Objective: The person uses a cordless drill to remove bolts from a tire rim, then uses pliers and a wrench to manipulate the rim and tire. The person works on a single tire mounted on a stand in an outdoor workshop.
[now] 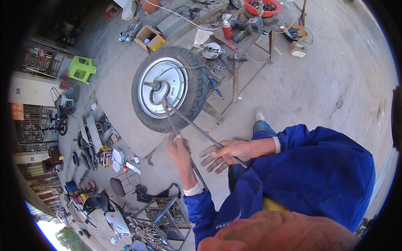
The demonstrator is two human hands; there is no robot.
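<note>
Your left hand [179, 147] is curling around a long metal rod, the left rod [171, 120], fingers closed on it. Your right hand [228, 152] is spreading its fingers, while the right rod [197, 126] is passing across it by the thumb; grip firmness: cannot tell. Ahead of both hands, the rods are converging at the silver hub face of a black-tyred wheel [196, 90], which is sitting just beyond your left hand.

Containers, moving outward. Back from your left hand, near that forearm, a metal rack [164, 210] is holding a jumble of metal tools and parts. Well ahead of your left hand, past the wheel, an open cardboard box [156, 43] is holding something dark. Well ahead of your right hand, a red basin [251, 9] is containing metal parts; to the right of that, a yellowish bowl [305, 33] is holding dark pieces, too small to identify.
</note>
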